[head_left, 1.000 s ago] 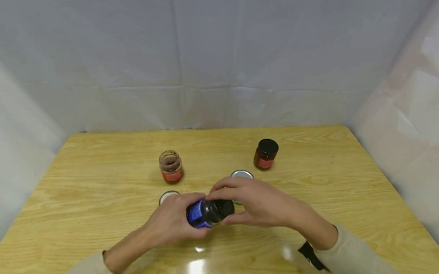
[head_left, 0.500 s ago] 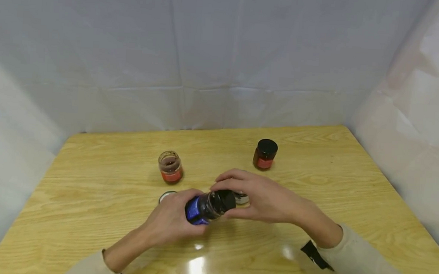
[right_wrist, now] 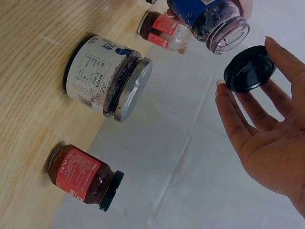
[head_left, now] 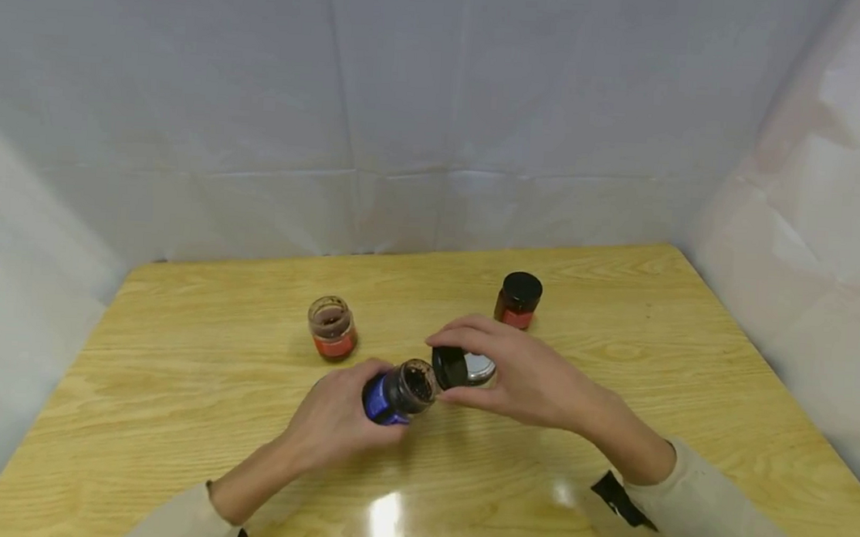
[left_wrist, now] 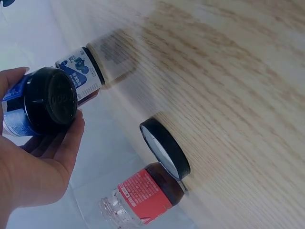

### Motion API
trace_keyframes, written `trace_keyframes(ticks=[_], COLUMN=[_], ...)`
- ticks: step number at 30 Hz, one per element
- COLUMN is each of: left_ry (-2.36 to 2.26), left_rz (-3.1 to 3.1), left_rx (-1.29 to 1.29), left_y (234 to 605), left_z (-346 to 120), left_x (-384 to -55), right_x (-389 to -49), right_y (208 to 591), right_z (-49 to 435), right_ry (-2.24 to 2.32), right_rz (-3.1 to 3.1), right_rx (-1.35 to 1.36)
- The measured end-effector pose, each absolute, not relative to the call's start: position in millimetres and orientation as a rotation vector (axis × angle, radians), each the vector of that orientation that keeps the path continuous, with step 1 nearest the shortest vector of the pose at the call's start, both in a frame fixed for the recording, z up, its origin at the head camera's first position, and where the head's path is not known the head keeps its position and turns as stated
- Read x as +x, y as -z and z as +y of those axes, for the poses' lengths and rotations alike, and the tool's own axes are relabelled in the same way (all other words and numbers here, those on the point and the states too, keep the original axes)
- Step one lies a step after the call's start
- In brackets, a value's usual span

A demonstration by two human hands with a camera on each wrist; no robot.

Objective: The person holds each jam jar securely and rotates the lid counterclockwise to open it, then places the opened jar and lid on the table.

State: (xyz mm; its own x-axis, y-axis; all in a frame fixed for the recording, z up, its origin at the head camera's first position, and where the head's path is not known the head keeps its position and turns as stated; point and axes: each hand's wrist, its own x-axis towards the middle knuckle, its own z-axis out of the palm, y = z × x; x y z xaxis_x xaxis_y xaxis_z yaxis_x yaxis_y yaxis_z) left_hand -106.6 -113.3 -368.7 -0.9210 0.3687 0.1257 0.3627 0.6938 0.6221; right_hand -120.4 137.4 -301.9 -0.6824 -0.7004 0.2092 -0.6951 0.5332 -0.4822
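Well, leftmost of the jars, the uncapped red-labelled jar (head_left: 335, 343) stands upright on the table (head_left: 616, 335), left of the middle and a little in from the back edge; by it, the left wrist view shows a loose lid (left_wrist: 163, 147), pale inside uppermost. Nearer me, my left hand (head_left: 334, 422) has thumb and fingers curled round the blue-labelled jar (head_left: 382, 401), held off the table and tipped so its dark-smeared mouth faces right. Just beside that mouth — apart from it — I pinch the black lid (head_left: 448, 368) in my right hand (head_left: 530, 379), thumb and fingertips spread only to its width. Behind that hand stands the silver-lidded jar (right_wrist: 107, 78), mostly hidden from above. Rightmost, closer to the back edge and the back right corner, the capped red-labelled jar (head_left: 518, 307) stands upright.
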Motion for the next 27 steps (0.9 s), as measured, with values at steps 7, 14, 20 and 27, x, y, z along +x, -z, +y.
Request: trace_keyframes(ticks=[7, 14, 20, 27], left_ry=[-1.088, -1.101, -1.149, -1.135], left_rz=[2.930, 2.930, 2.892, 2.872], left_rx=[0.512, 0.454, 0.440, 0.423], left_y=[367.3, 367.9, 372.3, 376.8], left_z=[-112.3, -110.8, -109.0, -106.5], left_x=[-116.4, -126.9, -136.7, -145.3], right_x=[-118.5, -117.4, -117.7, -118.9], right_y=[303.4, 305.4, 308.9, 312.9], right_z=[139.5, 139.8, 140.0, 138.1], right_ry=[0.862, 0.890, 0.895, 0.868], right_rz=[2.747, 2.729, 2.716, 2.711], right_rx=[-1.208, -1.197, -1.215, -1.240])
